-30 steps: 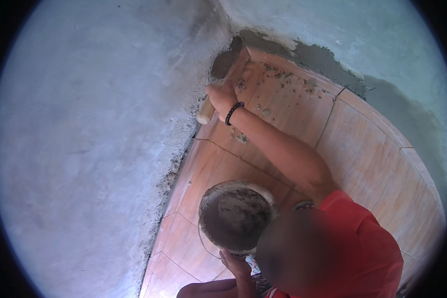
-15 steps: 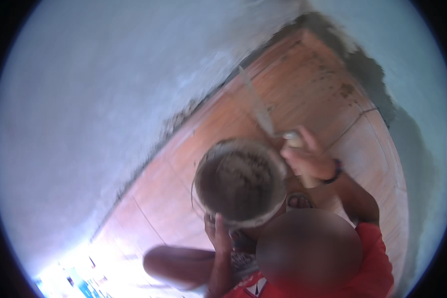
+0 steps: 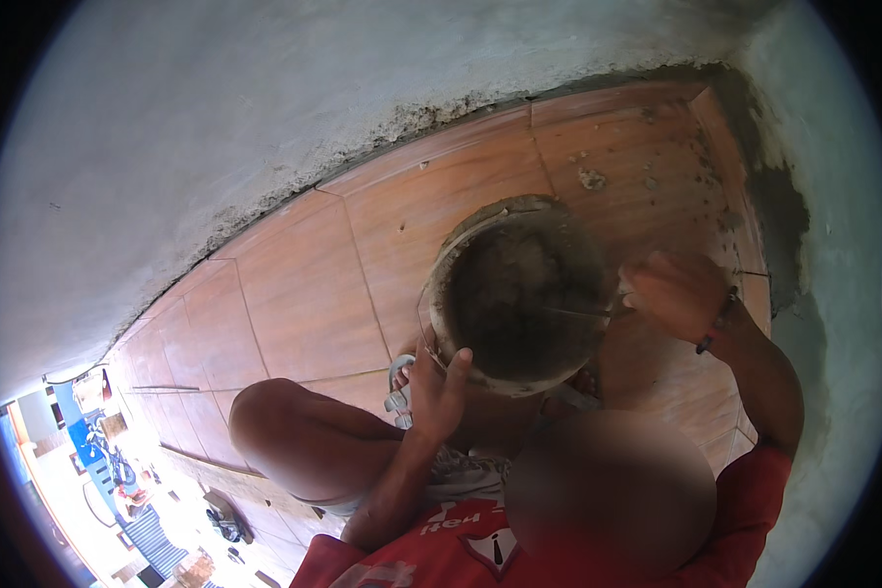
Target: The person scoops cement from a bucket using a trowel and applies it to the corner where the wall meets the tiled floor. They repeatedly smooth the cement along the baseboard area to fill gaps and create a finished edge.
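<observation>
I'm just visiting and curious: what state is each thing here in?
Bucket: open-topped, partly filled.
Cement mix: dark, inside the bucket.
Trowel: held, blade across the bucket's opening; load unclear.
Left hand: holding the bucket's rim.
Right hand: closed on the trowel.
Floor tiles: laid, crumb-spattered near the corner.
Right wall: darkly patched along its base.
</observation>
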The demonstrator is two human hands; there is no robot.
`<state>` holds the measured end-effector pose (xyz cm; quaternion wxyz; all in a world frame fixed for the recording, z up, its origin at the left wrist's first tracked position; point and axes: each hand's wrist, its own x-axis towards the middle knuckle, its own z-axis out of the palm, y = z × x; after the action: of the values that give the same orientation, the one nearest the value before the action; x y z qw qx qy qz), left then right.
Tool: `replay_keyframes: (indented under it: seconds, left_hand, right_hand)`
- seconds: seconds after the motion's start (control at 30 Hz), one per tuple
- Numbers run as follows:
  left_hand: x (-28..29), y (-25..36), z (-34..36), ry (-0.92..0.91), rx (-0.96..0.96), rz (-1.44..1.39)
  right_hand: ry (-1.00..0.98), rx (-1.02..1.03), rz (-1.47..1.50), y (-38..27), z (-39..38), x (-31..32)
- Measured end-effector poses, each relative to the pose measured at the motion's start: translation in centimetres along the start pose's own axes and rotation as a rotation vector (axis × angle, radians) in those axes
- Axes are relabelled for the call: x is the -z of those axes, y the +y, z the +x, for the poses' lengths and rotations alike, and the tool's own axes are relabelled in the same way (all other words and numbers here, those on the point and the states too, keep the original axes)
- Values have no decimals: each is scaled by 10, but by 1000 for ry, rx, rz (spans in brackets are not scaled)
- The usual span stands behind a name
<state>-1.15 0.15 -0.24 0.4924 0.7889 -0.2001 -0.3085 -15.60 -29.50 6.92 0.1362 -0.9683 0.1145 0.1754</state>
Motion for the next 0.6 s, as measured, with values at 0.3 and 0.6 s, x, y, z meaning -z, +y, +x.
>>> replay_keyframes:
  seconds: [0.3, 0.6]
  left_hand:
    - [-7, 1, 1, -29, 19, 24]
    - [-6, 7, 3, 16, -33, -33]
  right_hand:
    - [-138, 254, -23, -24, 57, -70]
    - [-346, 197, 200, -3, 51, -54]
